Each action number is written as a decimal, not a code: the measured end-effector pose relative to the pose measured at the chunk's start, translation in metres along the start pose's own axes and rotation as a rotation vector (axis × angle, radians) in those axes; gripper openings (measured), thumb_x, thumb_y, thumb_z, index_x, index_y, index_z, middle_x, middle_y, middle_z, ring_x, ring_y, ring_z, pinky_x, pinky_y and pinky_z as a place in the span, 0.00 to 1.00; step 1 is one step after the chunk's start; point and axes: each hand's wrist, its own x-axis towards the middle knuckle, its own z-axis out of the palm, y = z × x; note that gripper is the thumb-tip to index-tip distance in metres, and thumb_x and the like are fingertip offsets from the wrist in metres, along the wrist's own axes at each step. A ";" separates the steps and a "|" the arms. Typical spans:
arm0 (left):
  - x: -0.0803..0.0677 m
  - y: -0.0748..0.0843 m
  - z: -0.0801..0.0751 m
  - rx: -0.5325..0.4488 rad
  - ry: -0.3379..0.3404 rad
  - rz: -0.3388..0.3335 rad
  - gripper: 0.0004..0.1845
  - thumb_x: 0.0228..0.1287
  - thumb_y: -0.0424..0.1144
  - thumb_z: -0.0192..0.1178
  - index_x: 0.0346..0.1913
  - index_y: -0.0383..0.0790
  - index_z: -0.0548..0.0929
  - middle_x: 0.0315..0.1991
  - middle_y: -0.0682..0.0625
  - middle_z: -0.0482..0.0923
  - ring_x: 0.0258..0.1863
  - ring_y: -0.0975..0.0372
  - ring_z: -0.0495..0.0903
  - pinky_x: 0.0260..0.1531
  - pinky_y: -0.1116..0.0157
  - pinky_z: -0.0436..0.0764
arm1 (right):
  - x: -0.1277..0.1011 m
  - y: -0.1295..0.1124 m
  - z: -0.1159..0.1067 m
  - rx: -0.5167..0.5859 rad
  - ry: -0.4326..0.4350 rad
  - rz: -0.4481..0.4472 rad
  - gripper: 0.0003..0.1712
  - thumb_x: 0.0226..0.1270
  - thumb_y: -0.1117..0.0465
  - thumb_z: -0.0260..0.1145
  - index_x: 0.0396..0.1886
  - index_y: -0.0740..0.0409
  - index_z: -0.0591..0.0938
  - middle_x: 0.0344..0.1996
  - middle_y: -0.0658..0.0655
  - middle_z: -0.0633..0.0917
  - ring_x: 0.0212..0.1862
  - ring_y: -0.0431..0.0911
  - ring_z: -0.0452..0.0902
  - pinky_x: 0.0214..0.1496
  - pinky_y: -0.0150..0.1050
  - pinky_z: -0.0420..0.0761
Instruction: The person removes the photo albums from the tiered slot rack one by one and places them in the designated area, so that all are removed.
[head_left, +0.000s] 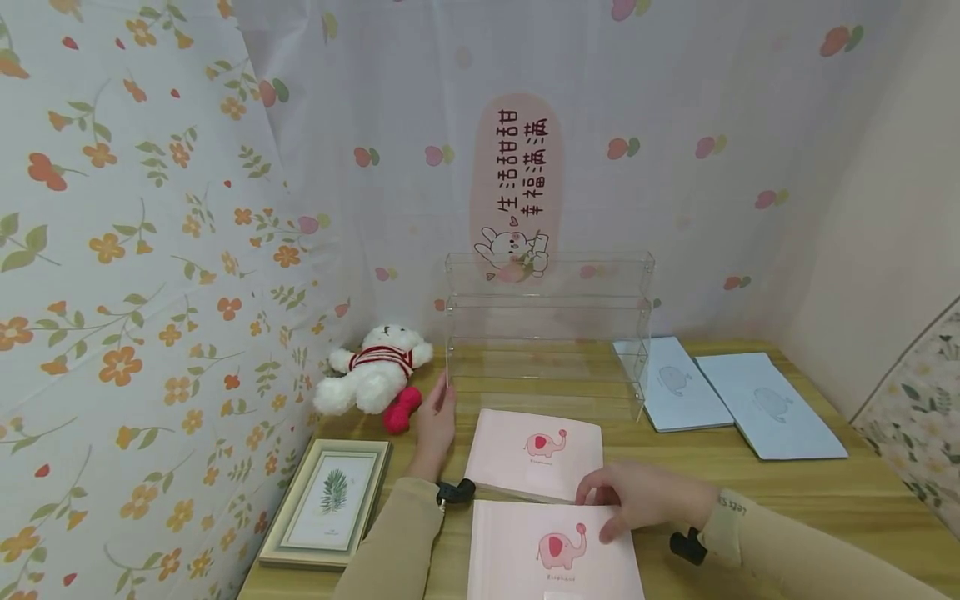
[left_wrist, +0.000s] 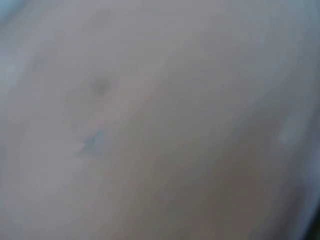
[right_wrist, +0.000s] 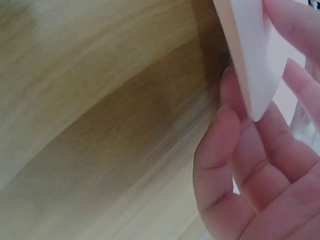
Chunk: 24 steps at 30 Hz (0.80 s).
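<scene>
A clear acrylic tiered display stand [head_left: 547, 358] rises at the back of the table. My left hand [head_left: 437, 425] is at its lower left side, fingers pointing up, with the side panel's edge between fingertips. The left wrist view is a close blur. In front of the stand lie two pink notebooks with elephant covers, a far notebook [head_left: 536, 454] and a near notebook [head_left: 555, 550]. My right hand [head_left: 645, 496] is at their neighbouring right corners. In the right wrist view its curled fingers hold a pink notebook corner [right_wrist: 255, 100]; I cannot tell which notebook.
A white plush bear [head_left: 378, 367] in a striped top lies left of the stand, beside a red bow-shaped object [head_left: 402, 410]. Nearer stands a framed leaf picture [head_left: 330, 500]. Two pale blue notebooks, one inner [head_left: 682, 392] and one outer [head_left: 780, 417], lie at the right.
</scene>
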 end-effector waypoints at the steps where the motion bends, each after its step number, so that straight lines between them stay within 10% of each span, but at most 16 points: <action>1: 0.000 0.000 0.000 0.002 0.000 0.001 0.25 0.86 0.39 0.59 0.80 0.45 0.77 0.79 0.41 0.76 0.81 0.45 0.73 0.81 0.44 0.74 | -0.001 -0.001 0.001 -0.007 0.004 0.007 0.22 0.58 0.55 0.88 0.50 0.35 0.89 0.39 0.40 0.86 0.41 0.37 0.77 0.48 0.36 0.83; 24: 0.000 -0.001 0.000 0.028 -0.001 -0.007 0.26 0.86 0.42 0.58 0.81 0.49 0.76 0.79 0.43 0.76 0.82 0.47 0.72 0.82 0.45 0.73 | -0.012 -0.018 0.021 -0.253 0.130 0.001 0.26 0.58 0.54 0.87 0.58 0.41 0.93 0.32 0.39 0.81 0.33 0.34 0.69 0.35 0.31 0.77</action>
